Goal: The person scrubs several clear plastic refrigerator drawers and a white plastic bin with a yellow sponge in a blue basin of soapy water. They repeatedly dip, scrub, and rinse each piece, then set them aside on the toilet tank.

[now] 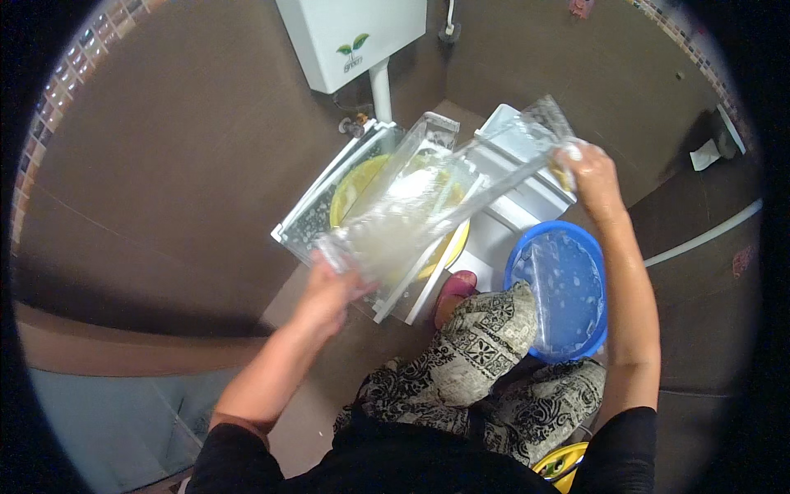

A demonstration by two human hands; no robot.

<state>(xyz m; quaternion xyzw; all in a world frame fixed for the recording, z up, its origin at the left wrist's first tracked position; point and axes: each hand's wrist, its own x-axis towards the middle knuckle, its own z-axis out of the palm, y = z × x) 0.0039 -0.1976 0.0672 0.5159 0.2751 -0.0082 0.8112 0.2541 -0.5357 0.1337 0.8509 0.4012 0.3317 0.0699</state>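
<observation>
My left hand point(328, 290) grips the near left end of a clear plastic bin point(395, 228), blurred by motion. At the bin's far right end is my right hand point(583, 167), closed around its edge with a yellowish sponge or cloth point(560, 175) partly hidden under the fingers. Below the bin lie glass shelves with white trim point(308, 213), spotted with suds, over a round yellow basin point(361, 176). White plastic trays or bins point(531, 179) stand to the right of them. A blue basin point(565, 278) holds soapy water and a clear plastic piece point(543, 302).
A white toilet cistern point(364, 37) and its pipe point(381, 92) are on the wall ahead, with a small valve point(353, 126) below. A pale hose point(703, 238) runs at the right. Near my lower right is a yellow container point(565, 469). My foot in a pink slipper point(457, 293) is beside the shelves.
</observation>
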